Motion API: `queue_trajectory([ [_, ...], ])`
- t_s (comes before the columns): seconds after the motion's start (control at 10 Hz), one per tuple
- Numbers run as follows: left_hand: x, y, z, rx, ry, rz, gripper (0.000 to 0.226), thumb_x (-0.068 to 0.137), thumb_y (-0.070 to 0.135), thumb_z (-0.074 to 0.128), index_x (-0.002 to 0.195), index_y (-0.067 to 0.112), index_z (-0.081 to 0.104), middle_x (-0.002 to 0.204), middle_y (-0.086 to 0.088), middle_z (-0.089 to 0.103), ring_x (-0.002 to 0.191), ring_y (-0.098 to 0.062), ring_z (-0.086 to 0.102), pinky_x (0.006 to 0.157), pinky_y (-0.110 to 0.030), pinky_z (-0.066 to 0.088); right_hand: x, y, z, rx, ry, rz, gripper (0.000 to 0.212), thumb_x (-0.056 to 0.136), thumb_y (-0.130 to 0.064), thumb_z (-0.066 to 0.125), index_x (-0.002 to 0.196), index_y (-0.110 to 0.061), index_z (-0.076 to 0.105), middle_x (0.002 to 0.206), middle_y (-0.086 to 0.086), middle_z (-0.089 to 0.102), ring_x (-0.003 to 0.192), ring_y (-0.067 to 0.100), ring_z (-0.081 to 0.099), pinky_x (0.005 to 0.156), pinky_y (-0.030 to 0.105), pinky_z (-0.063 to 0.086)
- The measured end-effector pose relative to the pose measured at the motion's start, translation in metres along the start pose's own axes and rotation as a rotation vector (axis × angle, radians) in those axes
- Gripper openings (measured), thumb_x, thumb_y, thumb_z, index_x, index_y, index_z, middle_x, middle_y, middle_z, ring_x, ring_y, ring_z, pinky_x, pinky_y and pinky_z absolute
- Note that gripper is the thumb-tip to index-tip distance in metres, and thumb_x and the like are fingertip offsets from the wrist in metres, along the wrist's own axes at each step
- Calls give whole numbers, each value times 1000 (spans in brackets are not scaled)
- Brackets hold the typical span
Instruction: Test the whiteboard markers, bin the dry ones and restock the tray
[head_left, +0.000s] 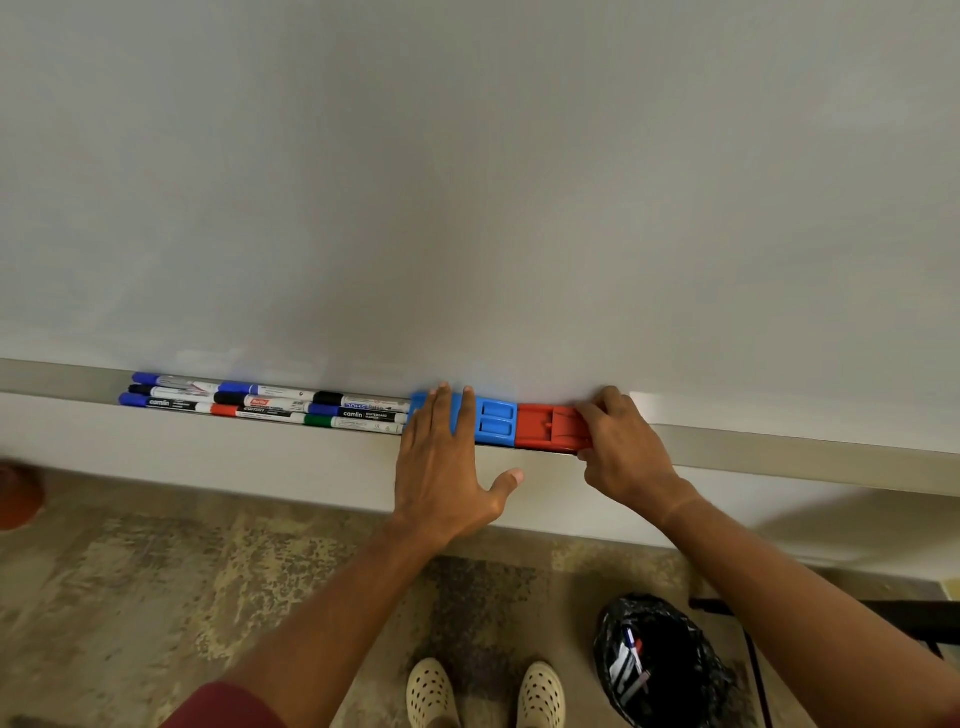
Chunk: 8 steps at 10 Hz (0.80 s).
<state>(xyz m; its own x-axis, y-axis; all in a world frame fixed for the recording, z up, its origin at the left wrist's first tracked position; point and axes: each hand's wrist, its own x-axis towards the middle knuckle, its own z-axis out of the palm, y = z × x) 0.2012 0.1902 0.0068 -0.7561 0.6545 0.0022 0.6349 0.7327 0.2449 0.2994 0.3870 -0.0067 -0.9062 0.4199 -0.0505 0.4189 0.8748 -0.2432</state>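
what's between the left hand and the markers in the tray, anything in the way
Nothing visible. The left hand lies flat on the blue eraser, and the markers lie in the tray right beside it, to its left.

The person wears a short sleeve (228, 709) of dark red, maroon cloth, seen at the left arm near the bottom edge. Both forearms are bare, without watch or bracelet. On the feet are cream clogs (485, 693) with many small round holes on top.

Both hands rest on erasers (496, 423) beside tray markers (265, 404).
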Motion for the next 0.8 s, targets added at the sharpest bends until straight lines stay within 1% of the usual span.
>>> queue_trajectory([
  [0.2,-1,-2,2,10,1,8,110,77,77,48,152,23,-11,160,-7,-13,147,-23,-12,113,-34,-10,-2,1,4,-19,31,-18,48,70,-7,72,116,-10,59,111,11,52,100,31,48,74,40,53],
  [0.3,-2,-3,1,9,12,10,109,77,77,48,152,23,-10,160,-7,-12,147,-23,-12,113,-34,-9,-3,0,5,-21,38,-18,45,74,-9,71,117,-10,59,114,12,52,102,31,49,76,41,54],
  [0.4,-3,-4,0,1,17,12,109,77,76,48,152,23,-11,160,-6,-13,147,-23,-13,113,-34,-9,-5,0,6,-18,37,-17,38,79,-11,71,116,-10,60,116,11,51,102,30,53,80,40,55],
  [0.5,-4,-5,-1,10,9,5,109,77,75,49,151,24,-12,160,-6,-13,147,-23,-13,113,-34,-9,-7,-3,6,-10,37,-15,40,80,-13,71,118,-11,60,119,10,52,105,30,54,83,39,54],
  [0.6,-7,-6,-3,8,37,7,109,77,76,48,151,24,-13,161,-7,-12,147,-24,-11,115,-36,-5,-13,-8,4,7,105,-29,50,79,-27,69,125,-13,56,122,10,55,105,29,57,85,39,53],
  [0.7,-7,-9,-6,24,59,15,110,75,77,46,151,25,-15,160,-7,-13,147,-24,-11,116,-38,-2,-20,-15,2,10,212,-67,59,76,-39,65,128,-13,53,123,11,57,106,30,57,86,39,51],
  [0.8,-9,-12,-10,24,104,19,111,73,80,41,151,25,-16,160,-8,-16,147,-24,-15,119,-42,1,-25,-27,-3,26,294,-90,73,78,-52,58,137,-11,44,136,15,51,120,32,51,97,44,45],
])
